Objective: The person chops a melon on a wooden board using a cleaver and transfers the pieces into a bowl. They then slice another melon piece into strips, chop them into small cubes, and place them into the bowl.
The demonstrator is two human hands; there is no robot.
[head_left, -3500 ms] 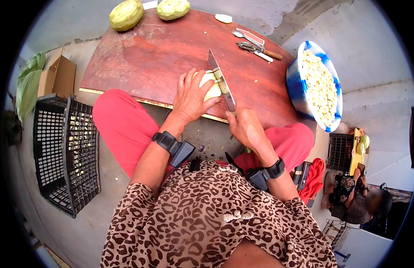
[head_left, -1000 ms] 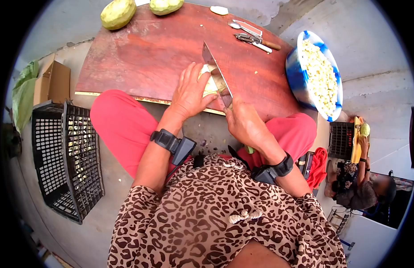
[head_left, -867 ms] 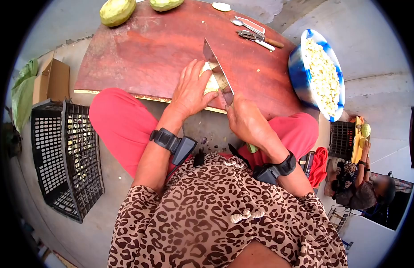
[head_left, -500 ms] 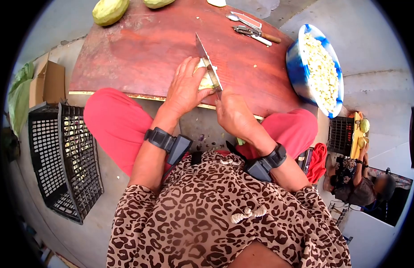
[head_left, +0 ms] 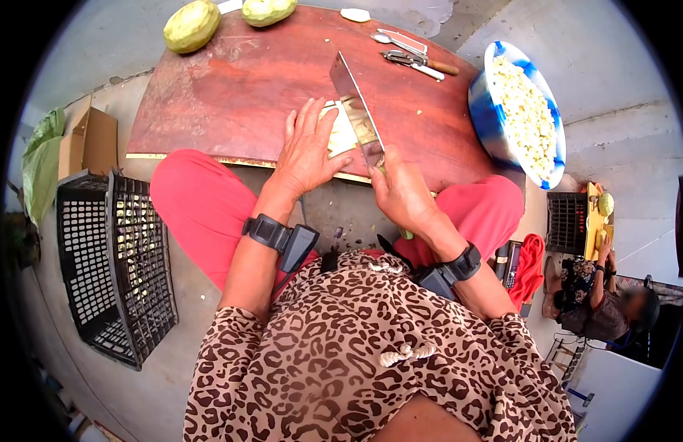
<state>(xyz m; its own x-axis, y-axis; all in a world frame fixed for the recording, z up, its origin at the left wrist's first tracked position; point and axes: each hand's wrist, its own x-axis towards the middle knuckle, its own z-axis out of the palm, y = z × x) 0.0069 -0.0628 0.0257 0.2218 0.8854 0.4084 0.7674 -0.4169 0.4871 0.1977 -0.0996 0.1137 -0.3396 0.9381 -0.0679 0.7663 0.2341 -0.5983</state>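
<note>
My right hand [head_left: 405, 190] is closed around the handle of a wide-bladed kitchen knife [head_left: 358, 107]. The blade stands on edge, just right of a pale, cut vegetable piece [head_left: 342, 135] near the front edge of the red table [head_left: 245, 96]. My left hand [head_left: 306, 151] steadies that piece, its thumb in front and its fingers along the left and far side. Part of the piece is hidden under the fingers. Two peeled, pale green gourd-like vegetables [head_left: 192, 26] [head_left: 268, 10] lie at the far left of the table, and a small pale piece [head_left: 355, 15] at the far edge.
A blue-and-white basin [head_left: 483, 110] of diced pale pieces stands at the right. Near it lie a spoon [head_left: 385, 38], a peeler [head_left: 400, 57] and a wooden-handled tool [head_left: 443, 67]. Black crates [head_left: 141, 265] stand at left. A person [head_left: 595, 306] works at far right.
The knife has moved right, away from the vegetable piece, with its blade face showing more. My left fingers have spread a little. The view has shifted slightly, showing more of the far table.
</note>
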